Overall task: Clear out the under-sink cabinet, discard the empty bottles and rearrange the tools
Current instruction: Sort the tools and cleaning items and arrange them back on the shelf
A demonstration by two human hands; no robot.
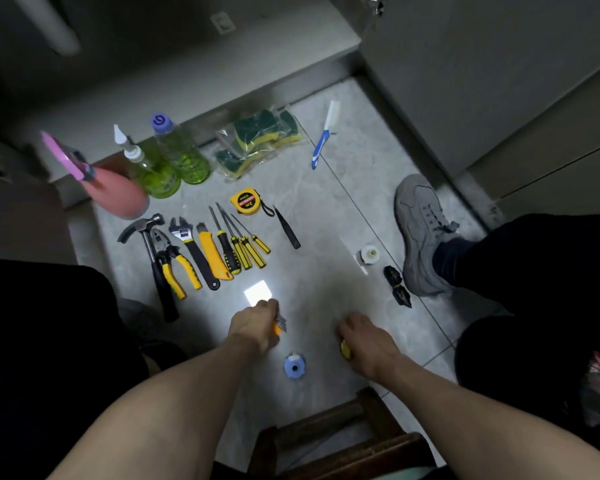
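Your left hand (257, 323) curls round a small orange-and-metal tool (278, 325) low over the floor (326, 209). Your right hand (364, 341) grips a yellow object (345, 348), mostly hidden. A blue tape roll (294, 366) lies between your wrists. Ahead, tools lie in a row: hammer (153, 251), pliers (174, 261), wrench (193, 249), utility knife (213, 252), screwdrivers (243, 242). The tape measure (246, 201) sits just beyond them, and two green bottles (174, 161) stand beside a pink spray bottle (115, 188).
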